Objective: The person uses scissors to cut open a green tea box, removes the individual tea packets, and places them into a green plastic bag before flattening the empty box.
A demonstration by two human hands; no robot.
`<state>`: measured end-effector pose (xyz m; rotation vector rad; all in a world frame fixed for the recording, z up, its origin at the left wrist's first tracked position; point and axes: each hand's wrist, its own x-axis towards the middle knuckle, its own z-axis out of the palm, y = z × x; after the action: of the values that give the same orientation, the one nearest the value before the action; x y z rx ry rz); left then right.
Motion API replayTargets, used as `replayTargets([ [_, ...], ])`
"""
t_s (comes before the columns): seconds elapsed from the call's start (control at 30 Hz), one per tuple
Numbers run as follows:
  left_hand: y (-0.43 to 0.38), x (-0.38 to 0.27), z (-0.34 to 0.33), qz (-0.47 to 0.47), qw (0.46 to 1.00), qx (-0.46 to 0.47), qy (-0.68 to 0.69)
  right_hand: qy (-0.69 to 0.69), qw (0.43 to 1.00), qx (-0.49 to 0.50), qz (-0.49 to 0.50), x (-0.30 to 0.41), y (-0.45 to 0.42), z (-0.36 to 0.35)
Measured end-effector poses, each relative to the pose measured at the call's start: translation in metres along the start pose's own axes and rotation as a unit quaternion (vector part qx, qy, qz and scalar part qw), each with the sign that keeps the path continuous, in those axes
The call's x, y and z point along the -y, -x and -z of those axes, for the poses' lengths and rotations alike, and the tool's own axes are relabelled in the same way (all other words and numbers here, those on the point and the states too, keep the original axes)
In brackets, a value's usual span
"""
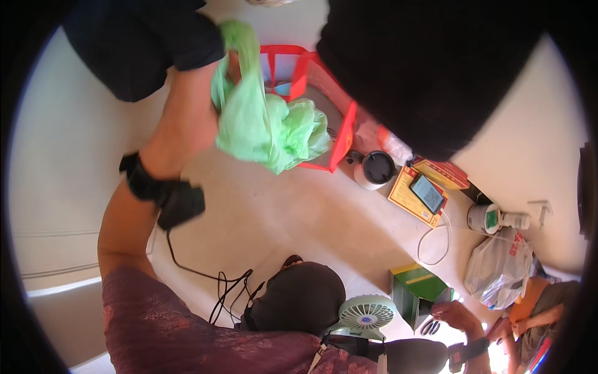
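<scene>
My left arm reaches up the left side of the view, a black strapped device at its wrist. My left hand [191, 117] is blurred and grips a light green plastic bag [261, 126], which hides most of the fingers. Behind the bag stands an open red-edged bag [343, 135] with things inside. At the lower right, my right hand [455, 315], a dark band on its wrist, has bent fingers at the open end of a green box [418, 290]. Whether they grip the box is unclear. Black scissors handles [430, 327] lie just below those fingers.
A lidded mug [376, 168], a phone [427, 193] on a yellow-red box, a white cable [450, 233] and a clear plastic bag [497, 266] line the right. A small fan [366, 314] sits by my knee. Dark cloth [420, 70] blocks the top. Another person [537, 318] is at right.
</scene>
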<state>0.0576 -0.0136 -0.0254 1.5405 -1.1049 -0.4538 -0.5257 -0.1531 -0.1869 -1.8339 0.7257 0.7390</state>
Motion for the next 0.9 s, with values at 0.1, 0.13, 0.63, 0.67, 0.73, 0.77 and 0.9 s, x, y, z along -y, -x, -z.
replayTargets([
  [0.1, 0.023, -0.013, -0.043, 0.143, 0.907, 0.155, 0.365, -0.186, 0.97, -0.012, -0.153, 0.048, 0.028, 0.034],
  [0.13, 0.023, -0.021, -0.063, 0.154, 0.89, 0.185, 0.387, -0.11, 0.989, -0.026, -0.092, 0.066, 0.038, 0.048],
  [0.63, 0.011, -0.177, -0.368, -0.259, 0.861, 0.428, 0.091, -0.185, 0.705, -0.678, 0.094, 0.075, 0.099, 0.067],
  [0.67, 0.012, -0.178, -0.382, -0.293, 0.861, 0.412, 0.053, -0.23, 0.665, -0.695, 0.147, 0.045, 0.115, 0.062],
  [0.73, 0.014, -0.172, -0.404, -0.33, 0.852, 0.406, 0.019, -0.098, 0.625, -0.773, 0.04, -0.026, 0.138, 0.049],
  [0.77, 0.014, -0.169, -0.411, -0.207, 0.875, 0.421, 0.119, -0.063, 0.613, -0.787, -0.035, -0.058, 0.148, 0.038],
  [0.9, 0.034, -0.166, -0.446, -0.031, 0.884, 0.396, 0.248, -0.125, 0.627, -0.755, -0.146, -0.128, 0.179, -0.017],
])
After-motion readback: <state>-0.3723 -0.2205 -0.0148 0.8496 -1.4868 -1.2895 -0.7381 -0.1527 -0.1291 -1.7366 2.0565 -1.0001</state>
